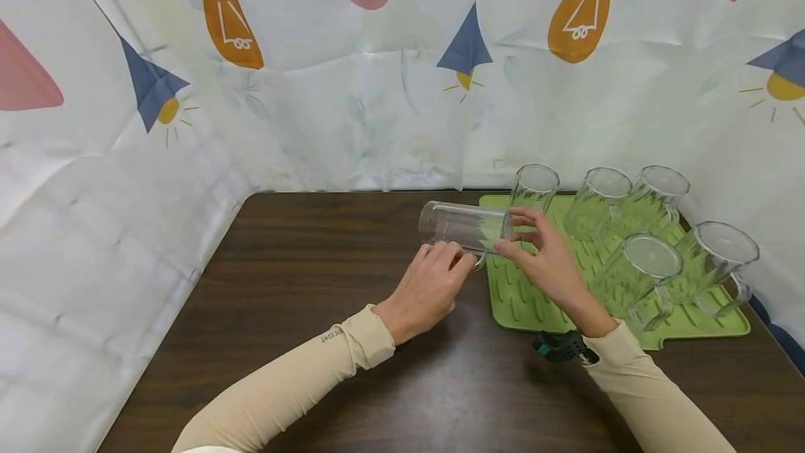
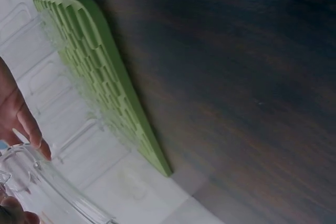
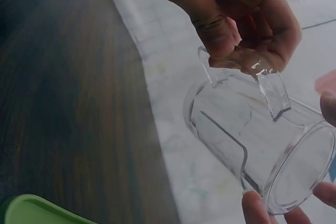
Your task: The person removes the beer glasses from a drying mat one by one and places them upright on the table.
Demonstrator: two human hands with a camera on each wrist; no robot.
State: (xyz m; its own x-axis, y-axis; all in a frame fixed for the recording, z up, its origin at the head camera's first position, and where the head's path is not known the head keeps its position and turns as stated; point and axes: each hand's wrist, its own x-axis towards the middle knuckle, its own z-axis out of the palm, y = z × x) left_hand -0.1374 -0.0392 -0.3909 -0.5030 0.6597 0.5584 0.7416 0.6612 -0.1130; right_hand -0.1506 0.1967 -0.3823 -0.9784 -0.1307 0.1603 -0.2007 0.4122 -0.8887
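Observation:
A clear glass mug [image 1: 462, 224] is held on its side above the table, near the left edge of the green drying mat [image 1: 511, 303]. My left hand [image 1: 426, 289] pinches its handle [image 3: 273, 90] between thumb and fingers, plainest in the right wrist view. At the mug's right end, my right hand [image 1: 547, 261] has its thumb and spread fingers around the round edge. In the left wrist view, the mug [image 2: 50, 190] shows low at the left, with the right hand [image 2: 16, 111] just above it.
Several more clear glass mugs stand on the mat, among them one at the back [image 1: 534, 191] and one at the front [image 1: 648, 257]. The dark wooden table [image 1: 302, 264] extends to the left. A printed white curtain [image 1: 377, 124] hangs behind it and along the left side.

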